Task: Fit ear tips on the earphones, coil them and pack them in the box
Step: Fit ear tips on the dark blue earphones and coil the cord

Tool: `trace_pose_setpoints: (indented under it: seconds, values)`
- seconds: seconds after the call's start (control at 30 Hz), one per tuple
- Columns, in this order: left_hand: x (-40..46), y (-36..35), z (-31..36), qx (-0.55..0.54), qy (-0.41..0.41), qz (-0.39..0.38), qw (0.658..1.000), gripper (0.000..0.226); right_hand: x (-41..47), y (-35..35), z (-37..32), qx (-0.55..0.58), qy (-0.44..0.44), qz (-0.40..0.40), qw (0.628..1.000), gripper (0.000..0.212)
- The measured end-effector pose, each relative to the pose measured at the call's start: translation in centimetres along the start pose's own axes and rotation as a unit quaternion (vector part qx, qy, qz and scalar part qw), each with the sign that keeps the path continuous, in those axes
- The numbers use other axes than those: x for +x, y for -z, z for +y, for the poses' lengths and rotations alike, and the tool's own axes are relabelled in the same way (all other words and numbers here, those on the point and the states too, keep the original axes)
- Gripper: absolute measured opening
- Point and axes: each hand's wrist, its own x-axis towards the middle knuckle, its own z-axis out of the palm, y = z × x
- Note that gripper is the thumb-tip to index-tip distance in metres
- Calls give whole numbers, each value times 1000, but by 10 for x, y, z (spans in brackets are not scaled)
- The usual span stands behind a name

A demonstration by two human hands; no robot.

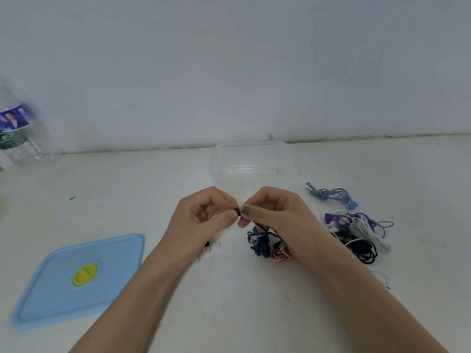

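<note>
Two hands, left hand [204, 217] and right hand [275, 215], hiding most of a black ear tip [238, 212].

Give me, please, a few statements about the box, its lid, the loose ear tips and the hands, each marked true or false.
1. The clear box already holds earphones. False: it looks empty.
2. The blue lid lies on the table, apart from the box. True.
3. Both hands pinch a small black ear tip between them. True: left hand and right hand meet on it.
4. The light blue earphones hang from the right hand. False: they lie on the table to the right; a dark blue bundle hangs under that hand.
5. Loose white ear tips lie beside the left wrist. True.
</note>
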Motion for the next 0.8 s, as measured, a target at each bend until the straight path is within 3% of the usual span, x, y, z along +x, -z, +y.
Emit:
trace_pose_setpoints:
  seconds: [0.8]
  values:
    - [-2, -3, 4, 17, -33, 10, 999, 12, 3, 3, 6, 34, 14, 8, 999, 5]
